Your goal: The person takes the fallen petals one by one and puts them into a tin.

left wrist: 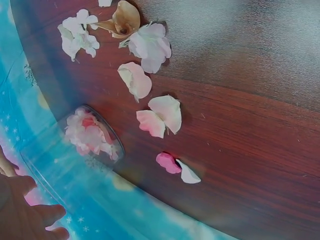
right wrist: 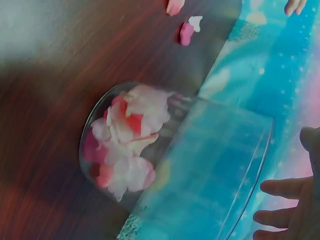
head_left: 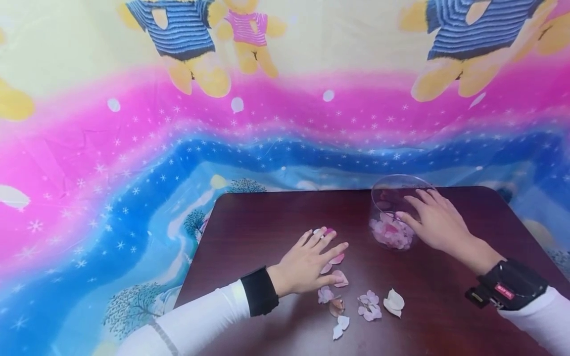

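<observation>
A clear cylindrical container point(head_left: 378, 198) stands upright toward the back right of the table, pink and white petals point(right wrist: 122, 135) gathered at its bottom. Close to its rim, on the right side, is my right hand point(head_left: 438, 222), fingers spread; whether they touch the rim I cannot tell. My left hand point(head_left: 305, 262) hovers with fingers apart over a row of loose petals, holding nothing, and partly hides them in the head view. Below that row lie a pale lilac flower point(head_left: 369, 305), a cream petal point(head_left: 394, 302), a brown petal point(head_left: 337, 307) and a white petal pair point(head_left: 341, 327).
The dark reddish-brown table point(head_left: 249, 222) has rounded back corners. Behind it hangs a printed cloth point(head_left: 285, 113) with bears and snowflakes, reaching down past the table's edges. A magenta petal point(left wrist: 168, 163) lies beside a white one point(left wrist: 189, 172) near the back edge.
</observation>
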The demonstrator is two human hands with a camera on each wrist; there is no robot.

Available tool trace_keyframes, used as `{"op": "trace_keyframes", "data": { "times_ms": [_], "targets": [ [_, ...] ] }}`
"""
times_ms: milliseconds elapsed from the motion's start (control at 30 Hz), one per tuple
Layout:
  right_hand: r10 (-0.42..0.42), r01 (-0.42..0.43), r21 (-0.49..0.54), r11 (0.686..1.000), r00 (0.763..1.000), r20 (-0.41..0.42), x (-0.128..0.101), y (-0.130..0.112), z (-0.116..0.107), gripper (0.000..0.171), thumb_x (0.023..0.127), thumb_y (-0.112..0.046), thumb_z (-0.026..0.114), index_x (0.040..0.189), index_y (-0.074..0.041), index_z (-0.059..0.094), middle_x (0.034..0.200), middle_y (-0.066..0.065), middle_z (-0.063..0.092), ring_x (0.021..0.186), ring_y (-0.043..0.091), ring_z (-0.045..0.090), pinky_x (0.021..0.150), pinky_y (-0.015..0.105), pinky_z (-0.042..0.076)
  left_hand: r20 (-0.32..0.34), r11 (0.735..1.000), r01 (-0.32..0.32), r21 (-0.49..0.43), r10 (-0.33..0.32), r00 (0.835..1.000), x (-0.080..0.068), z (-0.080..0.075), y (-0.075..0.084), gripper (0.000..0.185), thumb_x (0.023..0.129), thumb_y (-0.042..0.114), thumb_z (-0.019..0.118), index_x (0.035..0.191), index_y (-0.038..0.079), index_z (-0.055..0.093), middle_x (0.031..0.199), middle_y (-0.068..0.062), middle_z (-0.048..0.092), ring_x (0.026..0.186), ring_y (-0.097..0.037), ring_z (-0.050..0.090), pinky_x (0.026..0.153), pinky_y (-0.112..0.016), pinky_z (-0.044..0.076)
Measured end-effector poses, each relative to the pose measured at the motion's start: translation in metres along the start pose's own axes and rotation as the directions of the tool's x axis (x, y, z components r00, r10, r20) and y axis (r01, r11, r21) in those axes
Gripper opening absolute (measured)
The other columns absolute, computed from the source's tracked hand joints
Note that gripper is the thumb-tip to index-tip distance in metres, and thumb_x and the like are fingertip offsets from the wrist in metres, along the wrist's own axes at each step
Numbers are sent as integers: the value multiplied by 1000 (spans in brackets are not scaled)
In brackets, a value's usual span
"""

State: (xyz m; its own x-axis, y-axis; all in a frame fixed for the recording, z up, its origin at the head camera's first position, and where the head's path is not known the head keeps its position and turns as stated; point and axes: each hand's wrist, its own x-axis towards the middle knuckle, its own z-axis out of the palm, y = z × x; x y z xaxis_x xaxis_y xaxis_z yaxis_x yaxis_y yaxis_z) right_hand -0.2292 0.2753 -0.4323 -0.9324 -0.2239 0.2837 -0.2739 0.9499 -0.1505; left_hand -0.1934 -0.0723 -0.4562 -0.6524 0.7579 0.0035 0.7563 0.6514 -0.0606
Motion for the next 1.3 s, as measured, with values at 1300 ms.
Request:
{"op": "trace_keyframes", "data": {
  "times_ms": [1300],
  "targets": [
    [-258,255,92,963,966,24,-58,-100,61,76,89,-62,65,151,-24,48,164,16,34,153,40,24,121,60,21,4,986,159,-53,-159,987,-29,19,-48,76,98,68,43,162,33,23,168,-8,28,158,-31,21,126,-55,23]
  ]
}}
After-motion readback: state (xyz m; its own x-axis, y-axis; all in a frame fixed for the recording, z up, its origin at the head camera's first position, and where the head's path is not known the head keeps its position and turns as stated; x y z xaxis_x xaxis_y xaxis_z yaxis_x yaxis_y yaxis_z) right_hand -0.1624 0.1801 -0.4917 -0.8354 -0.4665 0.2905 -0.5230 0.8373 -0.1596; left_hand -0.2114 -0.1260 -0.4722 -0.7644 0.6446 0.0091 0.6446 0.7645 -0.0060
